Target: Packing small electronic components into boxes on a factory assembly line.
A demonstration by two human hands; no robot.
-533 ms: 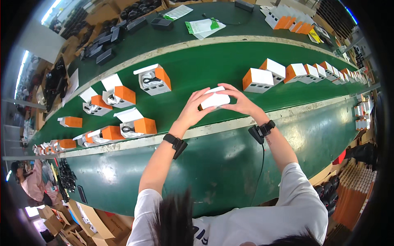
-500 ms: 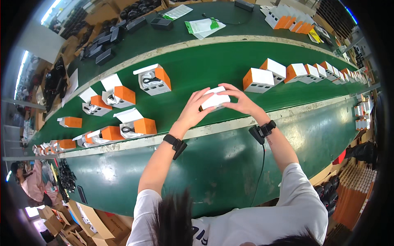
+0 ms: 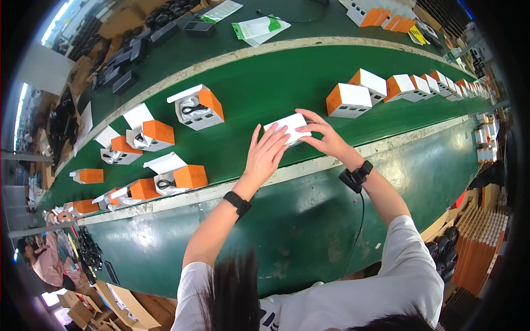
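A white-topped box (image 3: pixel 290 122) sits between a worker's two hands over a green strip (image 3: pixel 248 83), its top facing up; whether it rests on the strip or is slightly raised cannot be told. The left hand (image 3: pixel 266 156), fingers long and lightly spread, lies across the box's left part, seemingly to steady it from above. The right hand (image 3: pixel 328 138) curves thumb and fingers about the opposite end, probably to keep it from turning, though how firmly they press is unclear. The box thus lies just past the left fingertips and inside the right hand's curl. Left of the left hand stand open boxes (image 3: pixel 158 132) in orange and white, flaps raised, apparently leaving their contents within reach; a black cable (image 3: pixel 193 109) shows in one. Beyond the right hand, closed boxes (image 3: pixel 353 98) run off in a line, likely spaced to stay orderly. Nearer the body than both hands is a green tabletop (image 3: pixel 309 220), while farther out, past the strip, lie a white-and-green pouch (image 3: pixel 260 30) and dark devices (image 3: pixel 125 81).
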